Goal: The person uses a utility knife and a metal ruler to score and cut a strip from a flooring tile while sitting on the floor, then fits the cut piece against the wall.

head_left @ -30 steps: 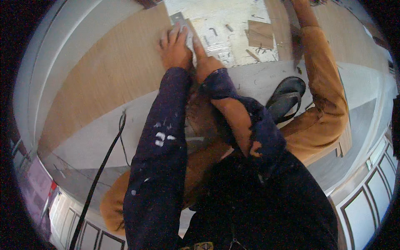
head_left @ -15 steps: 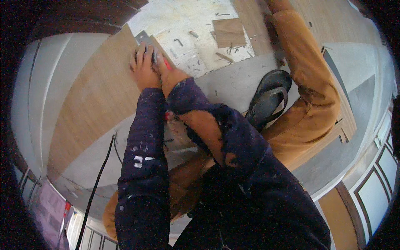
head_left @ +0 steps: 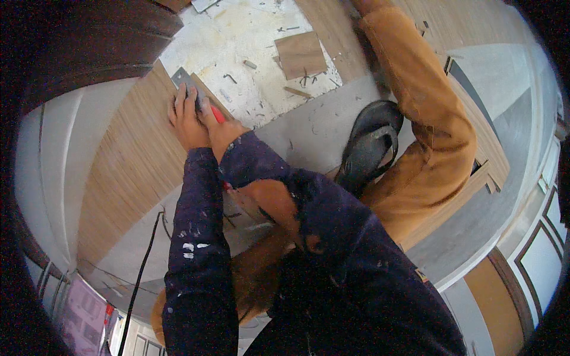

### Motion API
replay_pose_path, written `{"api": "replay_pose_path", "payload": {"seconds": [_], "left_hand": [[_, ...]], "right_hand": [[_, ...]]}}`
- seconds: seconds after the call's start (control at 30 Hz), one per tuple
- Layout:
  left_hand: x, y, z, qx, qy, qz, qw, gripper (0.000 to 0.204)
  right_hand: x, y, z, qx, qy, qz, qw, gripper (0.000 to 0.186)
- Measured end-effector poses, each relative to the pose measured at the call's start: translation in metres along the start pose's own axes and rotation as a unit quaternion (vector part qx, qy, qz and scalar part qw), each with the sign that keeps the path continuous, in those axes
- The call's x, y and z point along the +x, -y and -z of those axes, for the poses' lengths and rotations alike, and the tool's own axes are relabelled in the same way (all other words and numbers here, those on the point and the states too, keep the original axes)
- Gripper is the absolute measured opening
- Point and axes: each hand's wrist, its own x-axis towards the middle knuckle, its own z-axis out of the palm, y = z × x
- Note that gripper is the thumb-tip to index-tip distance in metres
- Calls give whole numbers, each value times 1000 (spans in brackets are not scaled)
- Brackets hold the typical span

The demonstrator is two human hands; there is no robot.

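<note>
My left hand (head_left: 190, 123) lies with its fingers spread over a flat grey metal straightedge (head_left: 181, 77), which has a hole near its far end. The straightedge rests on a long wood-look floor plank (head_left: 130, 136) by its right edge. Pressed close beside the left hand, my right hand (head_left: 224, 135) is closed around a red-handled tool (head_left: 217, 114). The tool's tip is hidden by the fingers. My right forearm crosses toward the left one, its sleeve pushed up in part.
Right of the plank is a whitish board (head_left: 237, 47) with a square wood-look offcut (head_left: 301, 54) and several scraps. A black sandal (head_left: 371, 142) and a leg in tan trousers (head_left: 439, 107) are at the right. A black cable (head_left: 142, 261) runs at the lower left.
The whole view has shifted, so the scene sits lower and further left. Both hands keep their places on the straightedge and the red-handled tool.
</note>
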Motion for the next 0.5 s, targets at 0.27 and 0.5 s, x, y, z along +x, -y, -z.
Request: {"api": "replay_pose_path", "payload": {"seconds": [0.27,0.5], "left_hand": [[0,-17,12,25,26,21,999,39],[5,-30,16,13,40,64,997,44]], "right_hand": [[1,-8,-10,-21,-36,0,999,77],[0,-26,13,-16,50,-12,999,82]]}}
